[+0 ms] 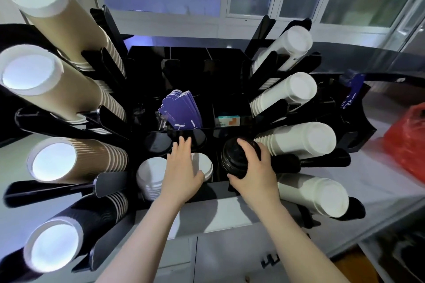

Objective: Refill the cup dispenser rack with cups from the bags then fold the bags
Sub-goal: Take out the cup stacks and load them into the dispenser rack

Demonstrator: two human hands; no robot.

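The black cup dispenser rack (184,53) fills the view. Stacks of brown ribbed cups (76,161) lean out on its left, and stacks of white cups (305,140) on its right. My right hand (255,172) grips a stack of black lids (234,158) over the rack's front right compartment. My left hand (181,167) lies flat, fingers spread, on a stack of white lids (202,163) in the front middle compartment. Beside it are another white stack (149,174) and black lids (158,145). No bags for the cups are visible near my hands.
Purple cardboard sleeves (179,110) and a small box (228,120) sit in the rack's middle compartments. A red plastic bag (407,142) lies on the counter at the right. Grey cabinet doors (207,257) are below the counter edge. Windows are behind the rack.
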